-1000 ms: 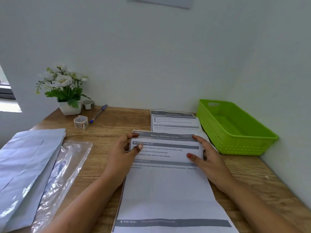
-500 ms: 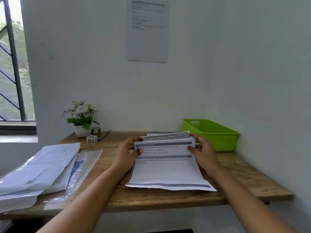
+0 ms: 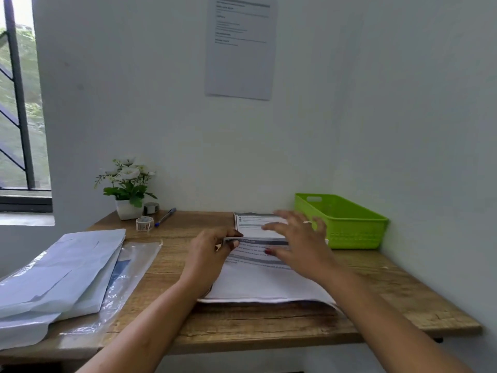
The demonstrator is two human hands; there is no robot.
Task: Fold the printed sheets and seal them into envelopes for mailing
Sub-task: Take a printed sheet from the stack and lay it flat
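Printed sheet (image 3: 258,281) lies on the wooden desk (image 3: 269,327), near the front edge, its far portion folded back toward the person. Left hand (image 3: 212,254): fingers closed in a pinch on the folded edge at its left corner. Right hand (image 3: 298,243): fingers spread and open, palm down over the fold — blurred, so contact with the paper cannot be confirmed; it grips nothing visible.

Surroundings:
- A second printed sheet (image 3: 252,222) lies flat just behind the first, partly hidden by the right hand.
- Green basket (image 3: 347,224) stands at the right, against the wall, just beside the sheets.
- Stack of envelopes (image 3: 61,270) sits at the left, overlapping a clear plastic sleeve (image 3: 134,267).
- Back left corner: potted flowers (image 3: 127,184), tape roll (image 3: 144,223), pen (image 3: 165,217).
- A notice (image 3: 240,47) is fixed to the wall above — its text is illegible.
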